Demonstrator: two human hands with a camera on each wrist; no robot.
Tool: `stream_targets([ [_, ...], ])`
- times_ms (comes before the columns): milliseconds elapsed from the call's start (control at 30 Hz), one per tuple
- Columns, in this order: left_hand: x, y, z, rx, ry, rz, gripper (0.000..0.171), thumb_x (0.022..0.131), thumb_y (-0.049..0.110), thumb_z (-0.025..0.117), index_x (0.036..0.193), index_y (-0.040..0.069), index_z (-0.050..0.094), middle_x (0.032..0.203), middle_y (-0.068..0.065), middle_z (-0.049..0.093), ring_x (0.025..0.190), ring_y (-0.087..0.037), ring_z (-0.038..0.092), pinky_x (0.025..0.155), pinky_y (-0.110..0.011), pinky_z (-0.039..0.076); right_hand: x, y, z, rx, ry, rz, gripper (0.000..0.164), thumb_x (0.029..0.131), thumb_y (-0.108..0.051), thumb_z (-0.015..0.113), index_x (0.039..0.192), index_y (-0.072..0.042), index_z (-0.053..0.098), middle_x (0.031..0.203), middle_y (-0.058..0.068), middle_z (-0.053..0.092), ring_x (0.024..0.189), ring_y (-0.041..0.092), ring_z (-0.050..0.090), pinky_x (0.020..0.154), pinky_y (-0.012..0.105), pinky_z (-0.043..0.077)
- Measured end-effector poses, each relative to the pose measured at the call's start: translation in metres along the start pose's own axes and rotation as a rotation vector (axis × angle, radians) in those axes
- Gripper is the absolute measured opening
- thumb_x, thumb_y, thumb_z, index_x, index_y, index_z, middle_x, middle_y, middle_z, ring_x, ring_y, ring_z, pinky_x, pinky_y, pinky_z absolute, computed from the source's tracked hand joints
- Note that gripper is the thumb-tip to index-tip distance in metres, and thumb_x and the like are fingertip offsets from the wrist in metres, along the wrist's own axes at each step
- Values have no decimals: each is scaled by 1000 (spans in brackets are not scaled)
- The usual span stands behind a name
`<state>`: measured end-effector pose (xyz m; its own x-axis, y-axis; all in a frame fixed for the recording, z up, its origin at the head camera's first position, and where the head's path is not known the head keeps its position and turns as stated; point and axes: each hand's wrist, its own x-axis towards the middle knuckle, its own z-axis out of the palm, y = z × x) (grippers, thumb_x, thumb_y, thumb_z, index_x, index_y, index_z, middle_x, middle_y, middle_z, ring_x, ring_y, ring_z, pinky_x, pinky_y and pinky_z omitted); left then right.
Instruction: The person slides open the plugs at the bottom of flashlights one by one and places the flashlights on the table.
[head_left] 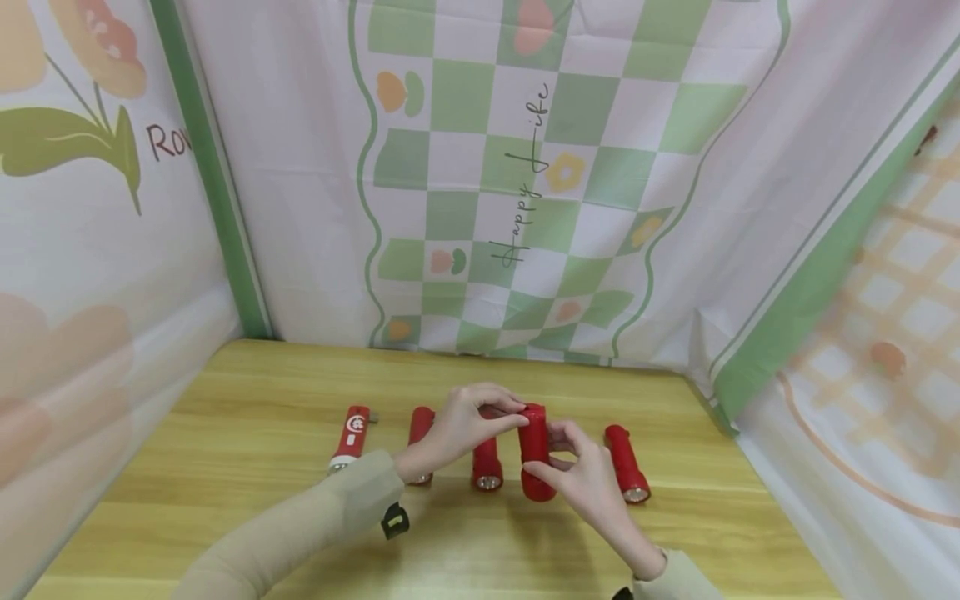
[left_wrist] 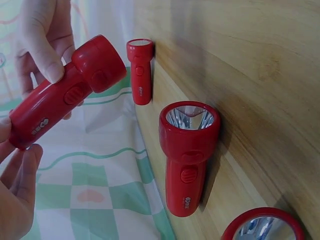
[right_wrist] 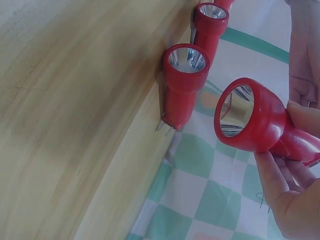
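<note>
Both hands hold a red flashlight (head_left: 534,446) above the table, its lens end tilted down. My left hand (head_left: 472,421) pinches its tail end between thumb and fingers. Nearer the lens end, my right hand (head_left: 585,471) grips the body with thumb and fingers on opposite sides. A slide switch (left_wrist: 75,94) and small white print show on the body in the left wrist view. The right wrist view looks into its silvery reflector (right_wrist: 236,112). Behind the left hand, a second red flashlight (head_left: 487,465) lies partly hidden. Another red flashlight (head_left: 627,464) lies just right of the right hand.
On the wooden table (head_left: 247,500), a red flashlight (head_left: 422,423) is partly covered by the left arm. Farther left lies a red-and-white flashlight (head_left: 354,433). One flashlight (right_wrist: 180,105) has metal prongs out at its tail. A patterned curtain (head_left: 480,208) hangs behind the table.
</note>
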<state>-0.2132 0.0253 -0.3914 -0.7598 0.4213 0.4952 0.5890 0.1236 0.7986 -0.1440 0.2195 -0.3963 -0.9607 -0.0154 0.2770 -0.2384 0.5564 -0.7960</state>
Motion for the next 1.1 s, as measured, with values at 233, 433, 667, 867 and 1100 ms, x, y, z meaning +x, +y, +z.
stream_targets([
  [233,2,0,0,30,-18,-11,19,87,24,77,101,12,78,104,-1,75,87,-11,71,76,-27,61,1,0,2,9,-4,3,44,74,-5,85,113,-5,65,102,12,73,94,29,70,75,28,63],
  [433,3,-1,-1,69,-36,-12,20,89,24,75,104,11,77,106,-1,72,86,-7,70,73,-19,58,2,-2,3,27,-21,32,46,75,-7,85,116,-6,65,104,11,72,95,27,70,77,28,63],
  [667,4,2,-5,118,-93,-12,20,93,22,70,107,9,75,109,-4,69,86,-9,69,75,-15,57,3,-4,4,48,-39,61,46,75,-7,84,117,-7,65,105,12,72,96,27,70,77,28,63],
  [867,7,4,-5,119,-146,-36,21,93,24,70,109,11,69,110,-3,70,96,-13,70,85,-23,59,5,-3,5,47,-36,66,45,76,-9,85,116,-5,65,105,12,72,97,27,69,79,28,62],
  [1100,8,6,-3,61,-123,-65,21,88,23,75,104,11,68,106,-4,75,93,-12,72,81,-19,59,7,-3,6,46,-39,60,46,76,-8,84,117,-5,64,106,13,72,96,25,70,79,28,63],
])
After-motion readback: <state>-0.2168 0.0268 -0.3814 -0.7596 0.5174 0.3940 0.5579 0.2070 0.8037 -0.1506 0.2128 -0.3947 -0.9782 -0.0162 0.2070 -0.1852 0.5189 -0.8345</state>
